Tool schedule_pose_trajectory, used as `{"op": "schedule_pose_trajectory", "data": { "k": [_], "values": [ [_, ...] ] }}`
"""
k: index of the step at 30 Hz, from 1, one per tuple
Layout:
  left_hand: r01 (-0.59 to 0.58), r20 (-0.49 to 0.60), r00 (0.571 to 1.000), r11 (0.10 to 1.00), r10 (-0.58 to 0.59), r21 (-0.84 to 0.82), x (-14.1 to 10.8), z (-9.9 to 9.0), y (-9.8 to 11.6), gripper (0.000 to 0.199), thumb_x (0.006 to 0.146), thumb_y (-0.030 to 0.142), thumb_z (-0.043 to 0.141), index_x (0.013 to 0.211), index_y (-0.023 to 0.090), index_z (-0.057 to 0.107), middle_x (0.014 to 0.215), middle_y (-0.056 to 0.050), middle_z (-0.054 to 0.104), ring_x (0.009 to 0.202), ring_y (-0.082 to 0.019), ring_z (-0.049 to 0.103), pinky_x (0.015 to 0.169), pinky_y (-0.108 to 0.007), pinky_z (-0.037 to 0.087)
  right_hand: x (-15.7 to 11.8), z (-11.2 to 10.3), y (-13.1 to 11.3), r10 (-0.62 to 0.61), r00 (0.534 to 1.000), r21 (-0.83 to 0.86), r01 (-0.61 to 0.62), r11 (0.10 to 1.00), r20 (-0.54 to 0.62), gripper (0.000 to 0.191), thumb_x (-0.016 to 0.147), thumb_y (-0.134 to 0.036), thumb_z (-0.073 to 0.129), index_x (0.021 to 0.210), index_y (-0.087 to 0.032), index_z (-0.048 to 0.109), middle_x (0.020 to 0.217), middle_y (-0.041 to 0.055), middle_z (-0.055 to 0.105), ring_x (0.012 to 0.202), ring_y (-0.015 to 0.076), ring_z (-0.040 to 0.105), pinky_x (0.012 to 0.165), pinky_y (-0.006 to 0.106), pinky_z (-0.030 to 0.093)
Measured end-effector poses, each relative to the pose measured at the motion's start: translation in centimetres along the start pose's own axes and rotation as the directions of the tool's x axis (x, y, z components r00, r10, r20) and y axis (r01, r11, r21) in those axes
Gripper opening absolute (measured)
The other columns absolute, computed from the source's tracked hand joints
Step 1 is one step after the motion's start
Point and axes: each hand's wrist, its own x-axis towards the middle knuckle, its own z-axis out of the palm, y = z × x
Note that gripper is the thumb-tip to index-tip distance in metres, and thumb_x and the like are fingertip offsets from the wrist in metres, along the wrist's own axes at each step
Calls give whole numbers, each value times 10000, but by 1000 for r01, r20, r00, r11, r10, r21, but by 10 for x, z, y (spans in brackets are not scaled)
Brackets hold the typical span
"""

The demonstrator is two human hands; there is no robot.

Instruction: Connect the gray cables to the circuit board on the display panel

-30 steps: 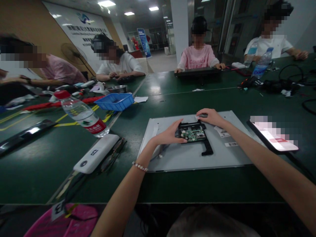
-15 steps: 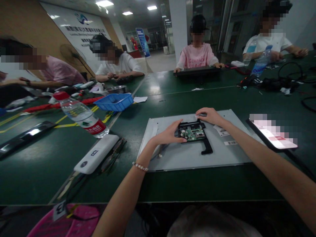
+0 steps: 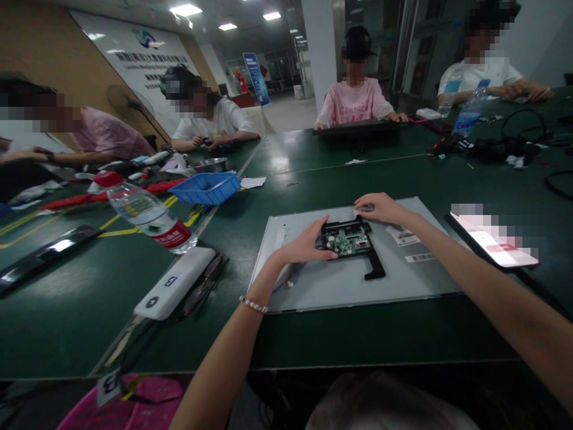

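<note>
Circuit board (image 3: 347, 242): in black frame (image 3: 375, 264) on grey panel (image 3: 322, 294), between hands.
Left hand (image 3: 303, 246): board's nine o'clock, clamped on black frame.
Right hand (image 3: 380, 207): one o'clock, beside frame's corner; cannot tell whether gripping.

Your left hand (image 3: 307, 246) partly hides the black frame (image 3: 375, 263), and the pink container (image 3: 143, 417) is cut off (by the bottom edge).

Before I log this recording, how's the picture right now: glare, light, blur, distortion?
Head view: phone screen washed out, partly pixelated; table carrying a bright reflection; room dim overall; far-left person soft; circuit board recognizable, fine detail unclear; red-capped bottle leaning strongly, probably wide-angle distortion.
</note>
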Motion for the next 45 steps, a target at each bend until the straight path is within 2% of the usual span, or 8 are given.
{"op": "schedule_pose_trajectory", "data": {
  "k": [6,14,21,26,29,33,38,45],
  "values": [
    [13,1,1000,1000,-13,13,0,-1,3,998,693,477,682,1465,143,144,1503,-183,196,1382,-359,197,1138,-518,166,2,-4,-6,-20,998,-132,28,991,60,223,848,-298,569,978,-174,702,1024,84,665,922,198,613,815,317,465],
    [24,-5,1000,1000,-24,18,0,0,5,1015,683,480,681,1465,125,141,1504,-194,194,1383,-358,197,1138,-525,162,2,-3,-14,-59,989,-352,104,930,136,274,932,-264,436,1031,-169,673,1065,91,646,937,205,594,762,300,445],
    [13,-12,1000,1000,-13,8,0,0,1,1015,679,474,684,1466,136,141,1502,-192,204,1382,-367,196,1134,-539,156,4,-5,-18,-17,996,-350,47,935,87,253,933,-241,434,989,-172,671,1027,73,664,933,199,601,757,285,428],
    [-7,-18,1000,1000,7,-1,0,1,0,1014,681,489,687,1464,147,142,1505,-183,200,1382,-357,200,1133,-532,159,14,-8,-48,12,1000,-306,-13,952,-3,258,945,-242,419,981,-184,667,1002,64,662,921,183,597,747,271,408],
    [-8,-17,1000,1000,9,10,0,1,0,1011,687,499,682,1461,145,137,1507,-180,199,1382,-342,207,1137,-513,163,22,-6,-72,-8,1000,-335,17,942,28,262,946,-242,418,977,-183,671,979,72,656,907,184,591,719,271,394],
    [-11,-18,1000,1000,11,24,1,0,2,1018,682,497,686,1462,151,131,1505,-174,211,1380,-346,208,1136,-518,159,27,3,-92,-1,990,-405,59,912,142,240,919,-200,451,975,-179,683,960,88,650,879,192,592,663,271,377],
    [-21,-16,1000,1000,21,14,1,1,0,1011,676,499,692,1460,168,146,1497,-168,228,1379,-364,199,1128,-544,155,26,9,-90,4,973,-380,88,921,233,220,877,-154,498,974,-195,690,960,75,665,866,191,610,658,267,384],
    [-38,-29,999,999,38,-12,2,2,1,1015,668,499,703,1459,179,154,1491,-156,246,1371,-349,223,1133,-526,162,25,9,-86,46,990,-349,3,937,133,237,897,-199,488,1034,-206,681,1014,69,688,911,208,626,704,278,413]
  ]
}}
